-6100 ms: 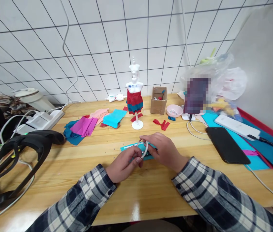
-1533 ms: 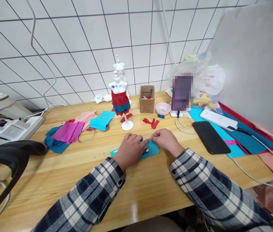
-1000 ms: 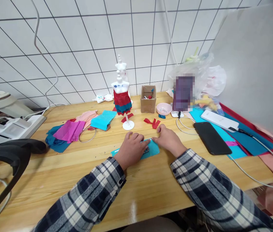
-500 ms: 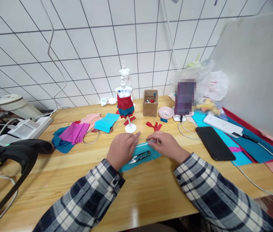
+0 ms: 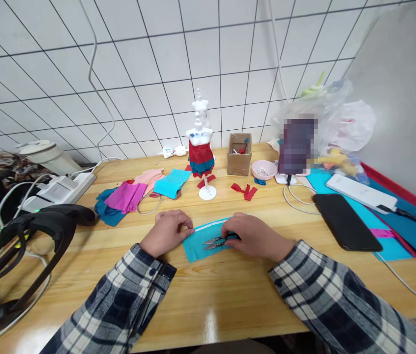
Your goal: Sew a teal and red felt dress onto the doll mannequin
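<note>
Left hand [image 5: 168, 232] pinching blue strip's [image 5: 195, 248] edge, right hand [image 5: 252, 237] clamping snips [image 5: 218, 241], open wood [image 5: 211, 290] nearer

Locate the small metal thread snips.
Head view, front centre: the thread snips are over the turquoise fabric-like strip, their handle end in the right hand, blades pointing left.

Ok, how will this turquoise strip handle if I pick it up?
The turquoise strip should be light and floppy; it looks thin and crinkled. The white bands along its far edge may stiffen it. The snips over it could snag it.
</note>
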A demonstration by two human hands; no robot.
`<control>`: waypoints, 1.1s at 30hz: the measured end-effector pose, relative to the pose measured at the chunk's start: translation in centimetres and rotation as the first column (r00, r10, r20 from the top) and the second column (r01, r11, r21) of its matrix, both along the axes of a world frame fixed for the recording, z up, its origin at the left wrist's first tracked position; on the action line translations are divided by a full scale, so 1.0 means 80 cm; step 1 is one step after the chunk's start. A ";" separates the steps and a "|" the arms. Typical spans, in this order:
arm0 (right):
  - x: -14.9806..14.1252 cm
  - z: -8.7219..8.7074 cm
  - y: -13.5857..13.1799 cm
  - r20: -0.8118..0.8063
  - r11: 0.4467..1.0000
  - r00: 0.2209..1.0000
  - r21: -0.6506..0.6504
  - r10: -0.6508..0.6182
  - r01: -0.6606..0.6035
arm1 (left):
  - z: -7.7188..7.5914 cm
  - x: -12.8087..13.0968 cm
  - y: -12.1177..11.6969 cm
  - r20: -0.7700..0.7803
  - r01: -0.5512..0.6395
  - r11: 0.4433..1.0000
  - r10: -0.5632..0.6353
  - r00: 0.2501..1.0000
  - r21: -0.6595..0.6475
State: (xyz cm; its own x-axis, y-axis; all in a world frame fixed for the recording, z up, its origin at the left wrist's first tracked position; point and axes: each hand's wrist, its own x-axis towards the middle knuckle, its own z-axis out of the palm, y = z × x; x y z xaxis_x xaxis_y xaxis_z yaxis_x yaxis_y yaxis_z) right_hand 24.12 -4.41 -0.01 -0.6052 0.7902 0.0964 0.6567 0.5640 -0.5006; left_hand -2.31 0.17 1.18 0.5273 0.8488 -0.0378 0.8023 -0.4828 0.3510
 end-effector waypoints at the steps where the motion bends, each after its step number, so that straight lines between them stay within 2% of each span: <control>1: 0.000 0.001 -0.001 -0.001 1.000 1.000 -0.005 -0.006 0.006 | -0.001 0.001 0.000 0.013 0.022 1.000 -0.022 1.000 -0.006; 7: -0.002 0.007 -0.004 -0.023 0.990 0.996 -0.115 0.083 -0.086 | -0.007 -0.003 0.004 0.057 0.068 0.998 -0.068 0.996 0.002; 16: -0.010 0.012 -0.017 0.060 0.995 0.994 0.001 0.095 -0.095 | -0.011 -0.004 0.004 0.116 0.051 0.999 -0.052 0.992 0.014; 19: -0.013 0.012 -0.022 0.083 0.993 0.990 0.031 0.111 -0.114 | -0.009 -0.003 0.001 0.085 0.048 0.999 -0.049 0.995 0.016; 22: -0.013 0.015 -0.023 0.038 0.991 0.990 -0.034 0.133 -0.132 | -0.009 -0.003 -0.001 0.066 0.050 0.999 -0.050 0.997 -0.004; 25: -0.006 0.021 -0.018 -0.137 0.977 0.984 -0.164 0.114 -0.136 | -0.012 -0.005 0.001 0.130 0.044 0.998 -0.038 0.991 -0.044; 27: 0.005 0.025 -0.010 -0.300 0.980 0.954 -0.192 -0.002 -0.058 | -0.016 -0.006 0.002 0.184 0.022 0.995 -0.003 0.983 -0.100; 29: 0.020 0.024 0.002 -0.392 0.978 0.899 -0.142 -0.195 0.151 | -0.020 -0.006 0.001 0.222 -0.002 0.986 0.040 0.974 -0.168; 31: 0.037 0.015 0.016 -0.377 0.910 0.837 -0.043 -0.397 0.413 | -0.023 -0.005 0.000 0.273 -0.004 0.973 0.069 0.960 -0.229; 33: 0.055 0.002 0.029 -0.328 0.814 0.768 -0.008 -0.551 0.581 | -0.022 -0.002 -0.002 0.343 0.018 0.961 0.081 0.936 -0.276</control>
State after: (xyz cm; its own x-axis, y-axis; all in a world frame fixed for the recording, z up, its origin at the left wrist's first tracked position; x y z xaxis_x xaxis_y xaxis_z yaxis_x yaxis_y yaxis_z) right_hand 28.48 -2.13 0.15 0.0203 0.9589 0.2831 0.6960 0.1897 -0.6925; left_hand -2.49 -0.03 -0.60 0.5218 0.8486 -0.0874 0.6185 -0.3058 0.7238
